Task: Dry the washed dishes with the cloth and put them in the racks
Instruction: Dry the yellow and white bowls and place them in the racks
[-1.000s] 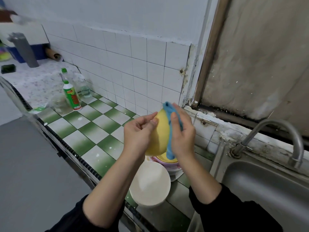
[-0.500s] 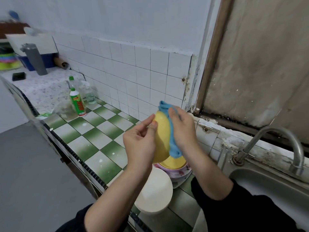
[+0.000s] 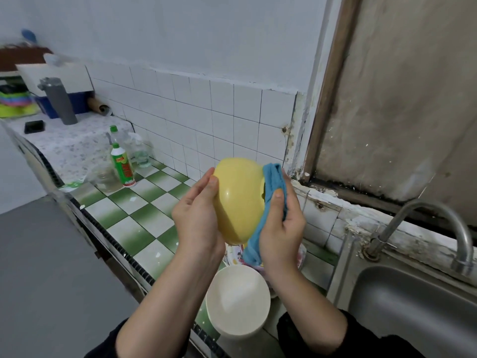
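A yellow bowl point(image 3: 238, 197) is held up on its side above the counter, its rounded outside facing me. My left hand point(image 3: 197, 218) cups its left side with thumb and fingers curved round it. My right hand point(image 3: 280, 228) grips a blue cloth point(image 3: 271, 195) and presses it against the bowl's right rim; the cloth's tail hangs down below. Under the hands a white bowl point(image 3: 237, 303) sits on the counter edge. Behind it a stack of patterned plates point(image 3: 236, 255) is mostly hidden by my hands.
A green-and-white checked tile counter point(image 3: 139, 215) runs left. On it stand a green dish-soap bottle point(image 3: 122, 165), clear bottles and a glass jar. A steel sink point(image 3: 413, 313) with a curved tap point(image 3: 433, 215) lies right. Coloured racks point(image 3: 15, 104) sit far left.
The bowl has turned so more of its outside faces me. My right hand and the cloth slid round to the bowl's right rim. The view shifted slightly.
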A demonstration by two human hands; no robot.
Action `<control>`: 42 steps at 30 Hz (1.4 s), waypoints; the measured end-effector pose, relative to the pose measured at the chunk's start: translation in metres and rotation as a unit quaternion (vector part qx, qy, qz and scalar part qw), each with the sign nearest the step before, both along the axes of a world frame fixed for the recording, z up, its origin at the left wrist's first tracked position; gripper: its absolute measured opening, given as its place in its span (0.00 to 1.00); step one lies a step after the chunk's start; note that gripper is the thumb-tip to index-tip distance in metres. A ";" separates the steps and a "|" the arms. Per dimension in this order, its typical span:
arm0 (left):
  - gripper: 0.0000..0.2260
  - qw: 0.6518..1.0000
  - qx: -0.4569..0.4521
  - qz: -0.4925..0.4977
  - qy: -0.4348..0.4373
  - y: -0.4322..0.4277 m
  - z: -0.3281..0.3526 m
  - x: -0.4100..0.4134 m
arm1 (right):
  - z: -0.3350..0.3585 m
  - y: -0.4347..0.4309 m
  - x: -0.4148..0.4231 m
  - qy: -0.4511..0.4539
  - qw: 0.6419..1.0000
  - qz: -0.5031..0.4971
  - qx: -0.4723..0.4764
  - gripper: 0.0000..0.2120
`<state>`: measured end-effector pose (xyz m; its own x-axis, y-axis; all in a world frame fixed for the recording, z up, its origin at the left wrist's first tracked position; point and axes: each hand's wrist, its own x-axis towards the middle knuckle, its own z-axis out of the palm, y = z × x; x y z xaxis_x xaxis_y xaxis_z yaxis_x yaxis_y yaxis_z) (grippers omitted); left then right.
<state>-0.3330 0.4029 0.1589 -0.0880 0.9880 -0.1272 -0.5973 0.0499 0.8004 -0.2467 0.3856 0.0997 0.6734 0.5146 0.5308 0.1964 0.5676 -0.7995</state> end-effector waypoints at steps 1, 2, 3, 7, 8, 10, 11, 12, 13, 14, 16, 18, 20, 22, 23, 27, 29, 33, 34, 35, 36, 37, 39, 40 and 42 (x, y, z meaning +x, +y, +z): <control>0.06 1.000 -0.004 0.006 -0.008 0.002 0.001 -0.001 | -0.001 -0.002 -0.001 -0.046 0.999 -0.011 0.017 0.14; 0.06 1.000 -0.012 0.010 -0.023 0.004 0.002 -0.002 | -0.005 -0.004 -0.002 -0.113 0.993 -0.023 0.033 0.14; 0.06 0.999 -0.021 0.012 -0.041 0.005 0.002 -0.003 | -0.011 -0.005 -0.001 -0.178 0.982 -0.026 0.047 0.15; 0.06 0.996 -0.030 0.005 -0.087 0.006 0.002 0.000 | -0.005 0.010 0.011 -0.113 0.994 -0.012 0.004 0.15; 0.07 0.995 -0.029 0.003 -0.092 0.005 0.003 0.003 | 0.003 0.013 0.012 -0.061 0.998 -0.012 0.003 0.14; 0.07 0.994 -0.030 -0.006 -0.103 0.005 0.006 0.007 | 0.013 0.013 0.006 -0.064 0.996 -0.043 0.036 0.14; 0.08 0.993 -0.033 -0.015 -0.111 0.006 0.008 0.007 | 0.014 0.012 0.001 -0.118 0.988 -0.077 0.056 0.16; 0.08 0.992 -0.037 -0.027 -0.119 0.007 0.010 0.007 | 0.010 0.013 -0.001 -0.197 0.971 -0.111 0.083 0.17; 0.09 0.990 -0.042 -0.039 -0.128 0.008 0.011 0.006 | 0.007 0.013 -0.002 -0.264 0.949 -0.136 0.108 0.17; 0.08 0.988 -0.046 -0.048 -0.136 0.009 0.012 0.005 | 0.004 0.015 -0.001 -0.293 0.937 -0.146 0.121 0.18; 0.08 0.987 -0.045 -0.058 -0.145 0.007 0.011 0.004 | 0.004 0.017 -0.002 -0.226 0.959 -0.118 0.121 0.17; 0.09 0.987 -0.029 -0.065 -0.141 0.007 0.010 0.001 | 0.013 0.013 -0.001 0.022 0.994 -0.055 0.096 0.16; 0.08 0.990 0.015 -0.087 -0.113 0.007 0.010 -0.004 | 0.022 0.012 0.008 0.263 0.964 0.039 0.015 0.12; 0.06 0.989 0.070 -0.112 -0.062 0.008 0.012 -0.013 | 0.029 0.012 0.028 0.328 0.931 0.135 -0.088 0.11; 0.05 0.986 0.104 -0.123 -0.035 0.010 0.013 -0.019 | 0.037 0.009 0.037 0.315 0.927 0.161 -0.124 0.12; 0.10 0.951 0.259 -0.131 0.108 0.015 0.011 -0.035 | 0.056 0.004 0.055 0.162 0.957 0.197 -0.135 0.10; 0.11 0.933 0.281 -0.124 0.189 0.012 0.004 -0.031 | 0.060 0.001 0.049 0.009 0.970 0.204 -0.134 0.10; 0.12 0.945 0.233 -0.080 0.217 0.008 -0.007 -0.016 | 0.041 0.002 0.021 -0.309 0.940 0.059 -0.132 0.17; 0.13 0.949 0.224 -0.070 0.211 0.008 -0.007 -0.016 | 0.034 0.003 0.018 -0.316 0.940 0.050 -0.120 0.17; 0.12 0.952 0.218 -0.062 0.207 0.007 -0.006 -0.017 | 0.030 0.003 0.018 -0.271 0.953 0.075 -0.113 0.17; 0.12 0.953 0.217 -0.053 0.203 0.006 -0.004 -0.018 | 0.032 0.004 0.020 -0.183 0.970 0.114 -0.114 0.16; 0.11 0.955 0.218 -0.045 0.196 0.005 -0.002 -0.020 | 0.034 0.006 0.026 -0.086 0.977 0.152 -0.122 0.14; 0.11 0.955 0.226 -0.034 0.190 0.005 0.002 -0.023 | 0.038 0.011 0.038 0.031 0.969 0.191 -0.152 0.10; 0.11 0.952 0.232 -0.032 0.197 0.006 0.004 -0.023 | 0.040 0.011 0.039 0.024 0.970 0.185 -0.157 0.10; 0.12 0.943 0.244 -0.038 0.224 0.007 0.006 -0.020 | 0.040 0.005 0.028 -0.064 0.978 0.156 -0.123 0.14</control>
<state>-0.3535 0.4101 0.1653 0.0488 0.9250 0.3767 -0.2038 -0.3600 0.9104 -0.2188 0.3906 0.1395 0.3994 0.8072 0.4346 0.1531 0.4087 -0.8997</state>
